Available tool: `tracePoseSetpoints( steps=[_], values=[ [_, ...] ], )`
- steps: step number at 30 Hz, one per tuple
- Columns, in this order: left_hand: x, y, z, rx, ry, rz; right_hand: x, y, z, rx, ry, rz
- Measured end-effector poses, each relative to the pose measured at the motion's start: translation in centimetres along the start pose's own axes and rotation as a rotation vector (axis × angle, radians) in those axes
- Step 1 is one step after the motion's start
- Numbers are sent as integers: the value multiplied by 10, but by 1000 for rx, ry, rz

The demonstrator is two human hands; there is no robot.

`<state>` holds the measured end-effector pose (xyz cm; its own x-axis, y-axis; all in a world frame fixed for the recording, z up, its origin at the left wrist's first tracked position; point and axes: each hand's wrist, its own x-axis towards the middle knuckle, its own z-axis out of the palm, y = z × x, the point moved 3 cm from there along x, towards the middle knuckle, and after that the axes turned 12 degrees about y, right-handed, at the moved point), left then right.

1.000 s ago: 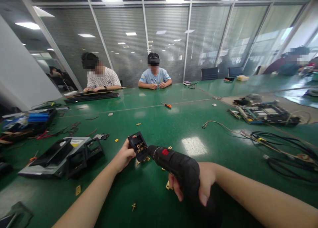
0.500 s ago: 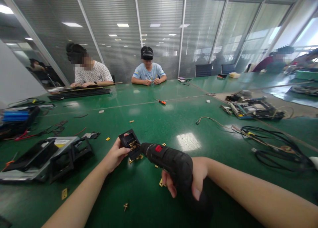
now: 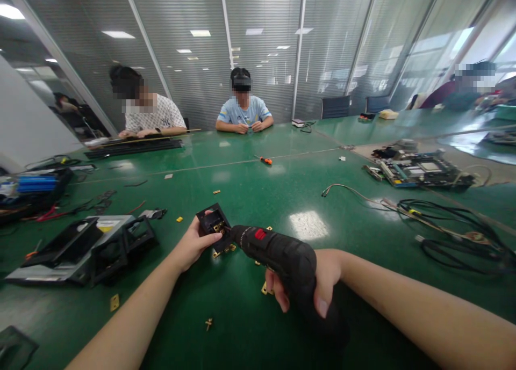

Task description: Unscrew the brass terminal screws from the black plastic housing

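Observation:
My left hand [image 3: 192, 245] is closed on a small black square part [image 3: 213, 223] with brass contacts, held tilted just above the green table [image 3: 282, 193]. In my right hand [image 3: 322, 284] is a black electric screwdriver [image 3: 282, 254] with a red switch, gripped by its handle. Its tip points left and meets the black part. Small brass pieces [image 3: 220, 251] lie on the table under and around both hands.
A dismantled grey and black device [image 3: 80, 246] lies to the left. Cables [image 3: 451, 225] and a circuit board [image 3: 419, 171] lie at the right. An orange screwdriver [image 3: 265, 160] rests mid-table. Two people sit at the far side, another at the far right.
Both hands keep their hold, with the screwdriver tip staying at the black part. The view has shifted slightly as my head moved.

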<state>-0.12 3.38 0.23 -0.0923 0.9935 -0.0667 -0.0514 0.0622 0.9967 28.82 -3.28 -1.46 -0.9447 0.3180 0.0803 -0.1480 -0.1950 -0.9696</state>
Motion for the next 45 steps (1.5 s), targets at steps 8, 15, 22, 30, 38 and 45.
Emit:
tracePoseSetpoints(
  steps=[8,15,22,30,38,45],
  values=[
    [2,-4,-2,12,-11,27,-3,-3,1,-101,17,-34],
    [5,-8,-4,9,-36,19,-3,-6,3,-119,101,-102],
    [6,-11,-6,59,-30,55,-8,-11,4,-114,148,25],
    [6,-10,-5,41,-15,43,-10,-11,4,-103,203,71],
    [3,-9,-4,11,-25,27,-7,-13,10,-69,130,20],
    [1,-7,0,-150,-34,-83,-5,-16,11,-33,183,31]
  ],
)
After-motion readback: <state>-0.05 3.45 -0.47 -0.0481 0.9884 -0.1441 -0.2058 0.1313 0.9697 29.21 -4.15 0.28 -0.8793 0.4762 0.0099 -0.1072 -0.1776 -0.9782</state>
